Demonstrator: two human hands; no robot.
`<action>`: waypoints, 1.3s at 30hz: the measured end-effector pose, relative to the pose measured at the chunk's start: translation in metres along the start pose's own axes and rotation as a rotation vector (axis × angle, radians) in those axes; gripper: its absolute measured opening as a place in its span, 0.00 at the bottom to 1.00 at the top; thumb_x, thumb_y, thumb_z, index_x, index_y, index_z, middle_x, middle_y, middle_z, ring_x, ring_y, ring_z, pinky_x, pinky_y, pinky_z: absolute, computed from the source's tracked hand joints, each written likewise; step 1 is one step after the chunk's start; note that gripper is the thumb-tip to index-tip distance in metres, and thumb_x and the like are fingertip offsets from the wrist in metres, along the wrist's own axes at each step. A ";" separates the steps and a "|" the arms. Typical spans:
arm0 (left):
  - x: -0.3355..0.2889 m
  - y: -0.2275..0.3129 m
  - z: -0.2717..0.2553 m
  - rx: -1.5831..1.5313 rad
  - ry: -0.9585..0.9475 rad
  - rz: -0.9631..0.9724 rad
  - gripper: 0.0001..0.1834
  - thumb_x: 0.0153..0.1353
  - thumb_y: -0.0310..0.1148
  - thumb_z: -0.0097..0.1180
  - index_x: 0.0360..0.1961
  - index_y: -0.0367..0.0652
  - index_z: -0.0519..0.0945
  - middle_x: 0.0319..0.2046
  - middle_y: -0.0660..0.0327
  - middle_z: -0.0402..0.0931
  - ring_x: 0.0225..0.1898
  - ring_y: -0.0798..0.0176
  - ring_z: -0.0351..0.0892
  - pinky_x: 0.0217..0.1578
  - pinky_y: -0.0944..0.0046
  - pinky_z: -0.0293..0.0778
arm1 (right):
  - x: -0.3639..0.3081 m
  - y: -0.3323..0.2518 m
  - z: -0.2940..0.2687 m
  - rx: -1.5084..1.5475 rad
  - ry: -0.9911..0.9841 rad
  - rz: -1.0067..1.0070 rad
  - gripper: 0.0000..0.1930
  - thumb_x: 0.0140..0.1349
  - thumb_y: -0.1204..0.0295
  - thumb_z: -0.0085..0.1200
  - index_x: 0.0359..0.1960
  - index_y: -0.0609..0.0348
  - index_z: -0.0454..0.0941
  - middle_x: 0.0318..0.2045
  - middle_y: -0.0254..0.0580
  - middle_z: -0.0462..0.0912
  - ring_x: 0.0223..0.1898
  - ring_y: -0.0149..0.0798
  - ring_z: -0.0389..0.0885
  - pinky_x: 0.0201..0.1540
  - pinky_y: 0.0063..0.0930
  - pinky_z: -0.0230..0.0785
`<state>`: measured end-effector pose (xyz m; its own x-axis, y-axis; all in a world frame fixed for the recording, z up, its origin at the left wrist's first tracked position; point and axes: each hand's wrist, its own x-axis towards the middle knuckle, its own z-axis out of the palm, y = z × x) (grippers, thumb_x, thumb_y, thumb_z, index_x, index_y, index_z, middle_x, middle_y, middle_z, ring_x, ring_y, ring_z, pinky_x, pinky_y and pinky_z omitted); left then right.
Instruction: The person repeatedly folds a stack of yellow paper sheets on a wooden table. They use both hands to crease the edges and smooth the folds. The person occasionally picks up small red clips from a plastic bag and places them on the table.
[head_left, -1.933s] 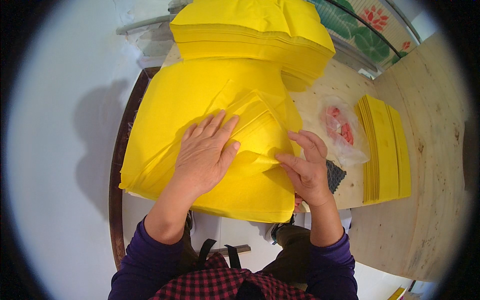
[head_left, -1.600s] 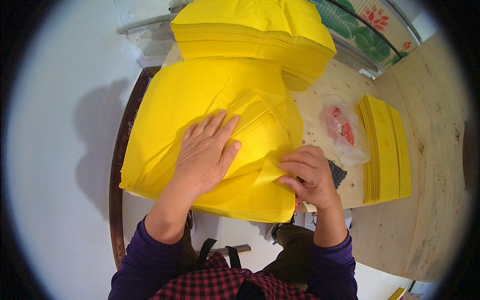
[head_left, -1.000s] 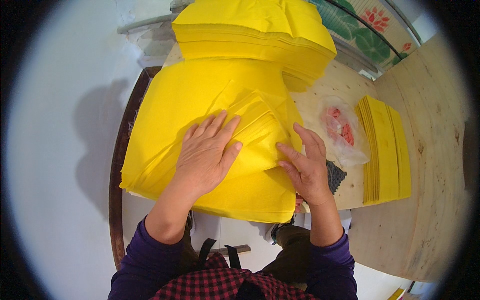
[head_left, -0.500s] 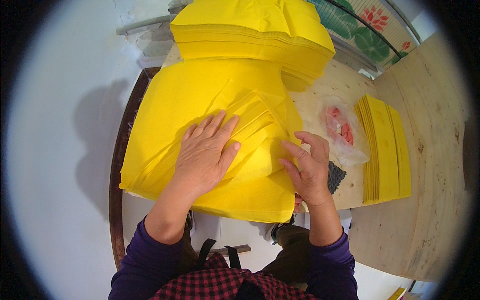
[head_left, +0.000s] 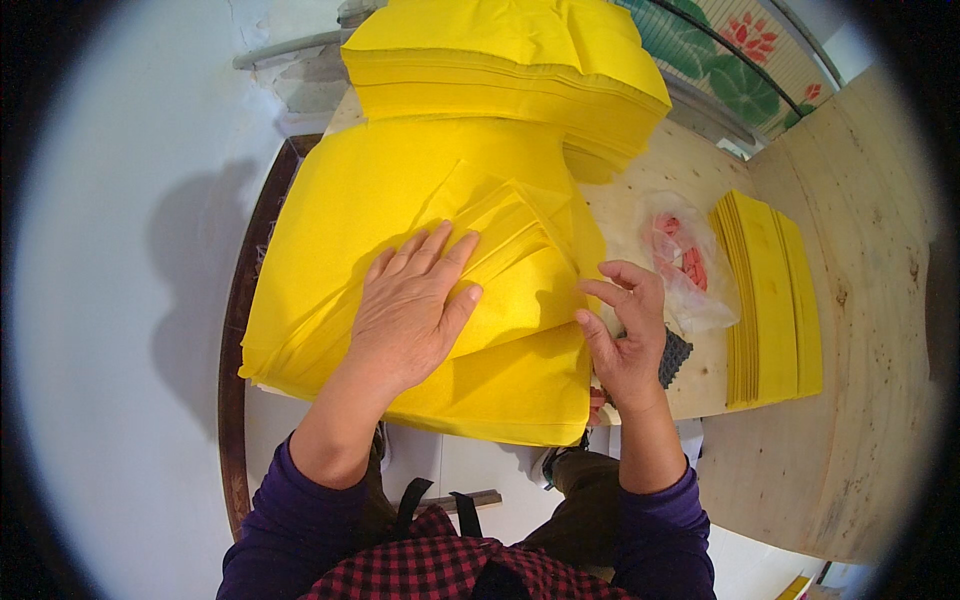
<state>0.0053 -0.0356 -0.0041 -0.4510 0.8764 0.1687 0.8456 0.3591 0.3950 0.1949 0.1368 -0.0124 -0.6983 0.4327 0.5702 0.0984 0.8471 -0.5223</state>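
A stack of thin yellow cloth-like sheets [head_left: 360, 190] lies in front of me, with folded, fanned layers [head_left: 510, 240] on top near its middle. My left hand [head_left: 410, 310] rests flat on these sheets, its fingers stretched out beside the fanned edges and its thumb apart. Just off the stack's right edge is my right hand [head_left: 632, 330]. Its fingers are bent but apart from the thumb, and nothing shows between them. Part of a dark grey textured piece [head_left: 674, 358] shows behind that hand.
A thick second pile of yellow sheets [head_left: 500, 85] stands at the back. To the right, a clear plastic bag [head_left: 708, 305] with red bits lies on the wooden table [head_left: 660, 195]. Narrow folded yellow bundles [head_left: 765, 300] stand by the wooden panel [head_left: 860, 330]. A white wall is at left.
My right hand has drawn slightly to the right, away from the sheets. The creases under and beside it now lie differently. My left hand has stayed in place.
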 end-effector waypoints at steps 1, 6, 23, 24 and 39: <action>0.000 0.000 0.000 0.001 0.001 0.000 0.29 0.72 0.48 0.41 0.70 0.46 0.65 0.69 0.47 0.62 0.70 0.45 0.59 0.69 0.46 0.50 | 0.001 0.000 0.000 -0.056 -0.016 -0.023 0.20 0.50 0.67 0.68 0.47 0.50 0.84 0.56 0.46 0.75 0.56 0.53 0.71 0.60 0.45 0.62; 0.000 0.000 0.000 0.001 0.001 0.001 0.29 0.72 0.48 0.41 0.70 0.46 0.65 0.69 0.48 0.62 0.70 0.46 0.59 0.69 0.45 0.50 | 0.002 -0.005 0.003 -0.229 -0.131 -0.126 0.23 0.50 0.61 0.68 0.51 0.44 0.83 0.66 0.49 0.69 0.64 0.55 0.66 0.66 0.46 0.57; 0.001 0.000 0.000 -0.006 0.015 0.007 0.29 0.72 0.49 0.40 0.69 0.46 0.66 0.69 0.48 0.62 0.70 0.45 0.59 0.69 0.46 0.51 | 0.003 -0.005 0.011 -0.314 -0.124 -0.098 0.27 0.46 0.70 0.69 0.54 0.41 0.82 0.67 0.46 0.68 0.67 0.54 0.65 0.66 0.46 0.58; 0.001 0.000 0.000 -0.008 0.015 0.006 0.29 0.72 0.49 0.40 0.69 0.46 0.66 0.69 0.48 0.62 0.70 0.45 0.59 0.69 0.46 0.51 | 0.003 -0.005 0.013 -0.328 -0.126 -0.095 0.28 0.46 0.70 0.69 0.54 0.41 0.82 0.67 0.46 0.68 0.67 0.54 0.64 0.66 0.46 0.58; 0.000 0.000 0.000 -0.003 -0.012 -0.006 0.30 0.73 0.49 0.39 0.70 0.47 0.65 0.70 0.48 0.61 0.70 0.46 0.58 0.70 0.46 0.50 | -0.001 0.003 0.005 -0.244 -0.017 -0.294 0.17 0.40 0.75 0.65 0.37 0.45 0.87 0.47 0.38 0.82 0.49 0.47 0.77 0.53 0.39 0.69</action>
<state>0.0046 -0.0355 -0.0037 -0.4531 0.8778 0.1557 0.8417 0.3637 0.3991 0.1923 0.1370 -0.0177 -0.7332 0.1570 0.6616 0.0570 0.9837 -0.1703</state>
